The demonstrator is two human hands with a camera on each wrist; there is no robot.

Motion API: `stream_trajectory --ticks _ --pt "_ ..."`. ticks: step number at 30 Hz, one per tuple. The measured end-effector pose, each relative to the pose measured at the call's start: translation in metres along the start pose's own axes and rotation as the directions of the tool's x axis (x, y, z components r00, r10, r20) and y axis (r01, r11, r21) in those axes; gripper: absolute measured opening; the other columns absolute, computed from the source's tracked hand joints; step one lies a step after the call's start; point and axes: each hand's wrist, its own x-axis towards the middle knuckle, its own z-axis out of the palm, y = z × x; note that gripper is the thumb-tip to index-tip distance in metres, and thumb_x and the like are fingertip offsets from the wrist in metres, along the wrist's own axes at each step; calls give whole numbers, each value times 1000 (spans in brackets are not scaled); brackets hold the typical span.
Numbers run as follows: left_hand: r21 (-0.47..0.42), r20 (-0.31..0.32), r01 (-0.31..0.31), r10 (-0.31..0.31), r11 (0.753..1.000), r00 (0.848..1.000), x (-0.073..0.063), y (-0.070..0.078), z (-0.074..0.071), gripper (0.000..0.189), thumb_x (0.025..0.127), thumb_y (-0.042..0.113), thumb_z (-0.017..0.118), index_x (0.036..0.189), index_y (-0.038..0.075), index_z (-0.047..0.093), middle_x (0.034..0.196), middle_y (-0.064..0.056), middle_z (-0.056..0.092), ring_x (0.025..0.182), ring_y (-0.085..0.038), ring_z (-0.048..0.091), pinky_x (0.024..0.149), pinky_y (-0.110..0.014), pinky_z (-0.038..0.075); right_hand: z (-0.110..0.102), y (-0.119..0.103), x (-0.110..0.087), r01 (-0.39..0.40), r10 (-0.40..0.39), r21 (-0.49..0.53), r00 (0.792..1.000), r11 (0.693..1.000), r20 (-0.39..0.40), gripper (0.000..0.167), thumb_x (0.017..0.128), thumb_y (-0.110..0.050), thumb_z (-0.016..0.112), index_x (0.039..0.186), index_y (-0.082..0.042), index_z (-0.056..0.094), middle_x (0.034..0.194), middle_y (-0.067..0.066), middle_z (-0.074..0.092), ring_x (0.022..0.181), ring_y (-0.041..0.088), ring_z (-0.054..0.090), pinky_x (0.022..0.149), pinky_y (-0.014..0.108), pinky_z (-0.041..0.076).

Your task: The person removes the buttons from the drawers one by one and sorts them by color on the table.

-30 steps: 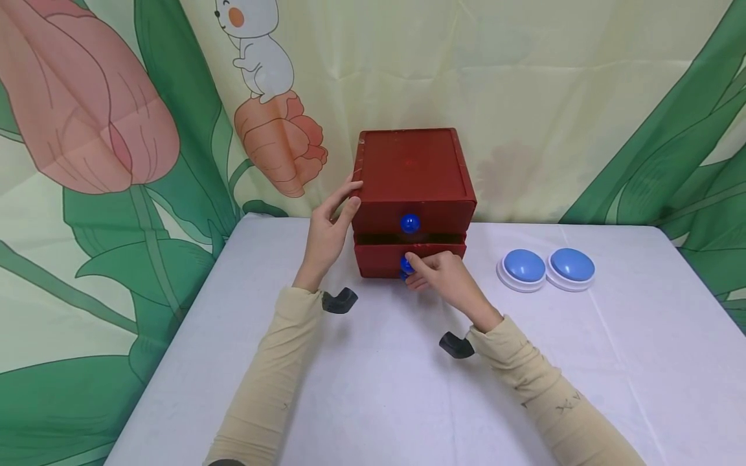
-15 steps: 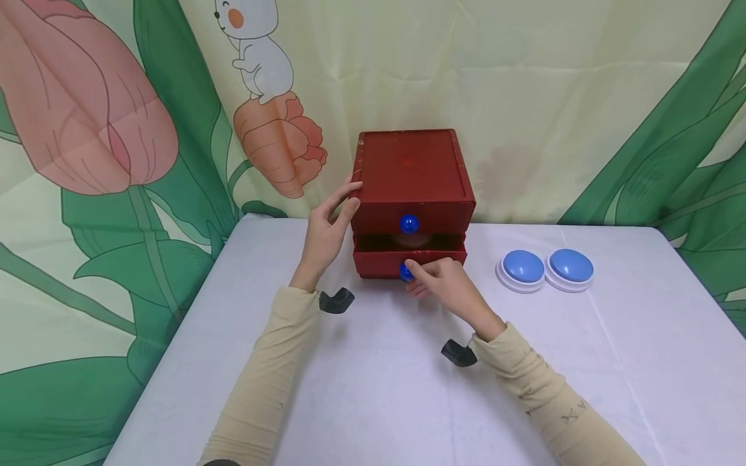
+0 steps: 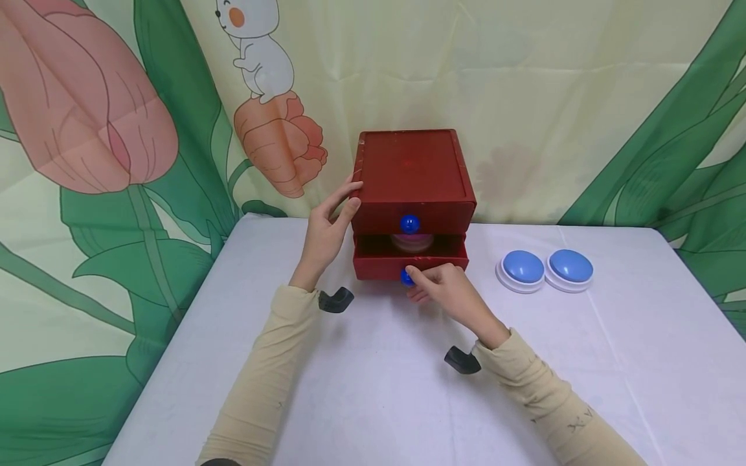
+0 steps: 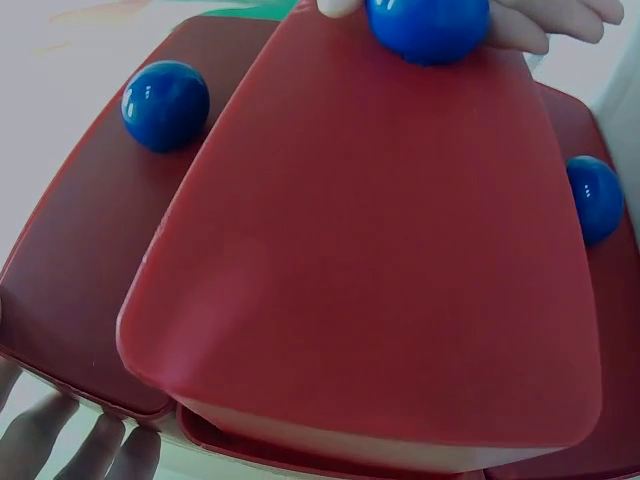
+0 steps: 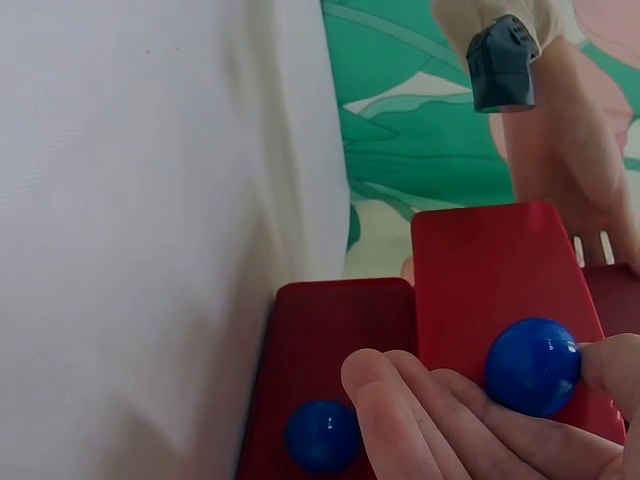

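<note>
Looks like drawer-opening step: right hand (image 3: 451, 292) pinching blue knob (image 5: 524, 368) on part-open drawer (image 3: 377, 268), red cabinet (image 3: 410, 167) at 12 o'clock, left hand (image 3: 323, 238) unclenched against its 9 o'clock side; next likely needs steady pull toward 6, cabinet braced.

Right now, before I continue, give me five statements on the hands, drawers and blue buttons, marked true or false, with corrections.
1. The right hand pinches the middle drawer's knob. True.
2. The left hand holds a blue button. False: it rests against the left side of the red cabinet.
3. The top drawer is pulled out. False: it is closed; the middle one is out.
4. A pale round thing shows inside the pulled-out drawer. True.
5. The blue buttons stand left of the cabinet. False: they are to its right.
</note>
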Motion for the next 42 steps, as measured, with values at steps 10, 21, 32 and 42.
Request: stream_trajectory --ticks 10,21,32,42 --pt "7 5 2 -2 1000 1000 0 1 -1 38 102 13 54 138 1 56 155 -12 42 145 -22 38 113 -46 40 1 -1 -7 12 -12 3 1000 1000 5 46 101 -42 55 102 -2 77 84 8 77 78 28 75 82 45 59" --pt "28 21 10 -11 1000 1000 0 2 -3 39 102 14 55 139 3 56 156 -10 41 145 -23 39 111 -45 41 4 -3 -14 21 -21 5 1000 1000 4 45 100 -42 56 102 -2 77 84 7 77 77 27 75 81 41 60" --pt "33 30 7 -8 999 1000 1 -1 -5 39 102 15 55 139 4 56 157 -8 41 145 -20 38 112 -43 41 6 -3 -20 -1 1 -7 1000 1000 11 46 100 -42 57 107 -1 76 84 6 77 77 26 75 83 42 59" --pt "35 55 -5 3 999 998 0 2 -7 38 102 11 54 139 2 55 158 -11 38 145 -21 38 113 -43 40 8 -2 -25 5 -5 -20 1000 1000 10 44 100 -41 58 108 -2 76 84 5 77 76 25 75 82 39 60"
